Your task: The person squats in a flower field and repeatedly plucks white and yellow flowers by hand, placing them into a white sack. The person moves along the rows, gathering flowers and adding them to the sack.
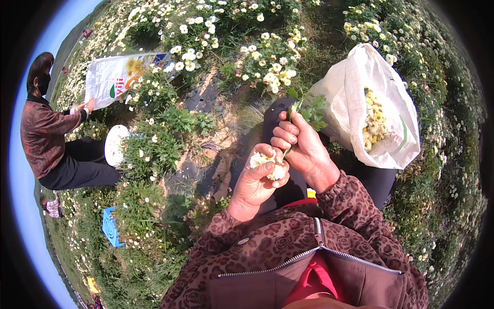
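My left hand (257,179) is closed around several pale cream flower heads (274,166), which show between its thumb and fingers. Just right of it and slightly higher, my right hand (303,145) grips a green leafy stem (314,108); the leaves stick out above its thumb and the lower stem runs down to the flowers. The two hands almost meet above my dark-trousered lap. To the right, a white woven sack (353,100) lies open towards me, with cream and yellow flower heads (373,121) inside.
Flowering bushes (154,143) surround me, with soil and black plastic sheeting (200,96) between rows. At left, a co-worker (50,127) holds a printed white sack (108,83) near a round white container (116,146). A blue plastic stool (110,228) is at lower left. Other people are farther off.
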The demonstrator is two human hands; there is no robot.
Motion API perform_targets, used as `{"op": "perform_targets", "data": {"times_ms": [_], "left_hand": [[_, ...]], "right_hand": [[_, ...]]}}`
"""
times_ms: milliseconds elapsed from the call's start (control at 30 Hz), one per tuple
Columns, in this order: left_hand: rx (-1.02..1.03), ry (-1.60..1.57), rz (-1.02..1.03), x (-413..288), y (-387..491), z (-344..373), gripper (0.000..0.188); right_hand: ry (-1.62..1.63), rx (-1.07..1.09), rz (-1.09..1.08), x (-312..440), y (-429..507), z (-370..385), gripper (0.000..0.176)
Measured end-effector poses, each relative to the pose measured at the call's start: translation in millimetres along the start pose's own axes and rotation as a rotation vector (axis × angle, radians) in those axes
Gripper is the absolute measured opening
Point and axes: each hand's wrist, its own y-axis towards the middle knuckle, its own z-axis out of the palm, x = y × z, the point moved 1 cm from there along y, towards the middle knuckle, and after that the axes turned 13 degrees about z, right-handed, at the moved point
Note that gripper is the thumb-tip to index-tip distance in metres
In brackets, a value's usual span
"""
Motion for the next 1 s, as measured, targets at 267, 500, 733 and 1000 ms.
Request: {"op": "perform_targets", "data": {"times_ms": [267, 500, 733, 1000], "left_hand": [[0.186, 0.059, -0.385, -5.5, -38.8, 64.6, 0.02], [0.263, 0.661, -0.025, -4.2, 35.9, 93.4, 0.019], [0.933, 1.354, 0.378, 160.0, 160.6, 133.0, 0.058], [0.47, 1.696, 1.005, 147.5, 175.5, 89.9, 0.069]], "right_hand": [[-0.176, 0.139, -0.345, 25.6, -183.1, -4.1, 0.035], [-0.616, -0.751, -1.017, 44.6, -331.7, -97.9, 0.028], [-1.455, -1.737, -0.717, 0.7, -400.9, -218.1, 0.043], [-1.235, -1.662, -0.867, 3.4, -393.9, -196.7, 0.036]]}}
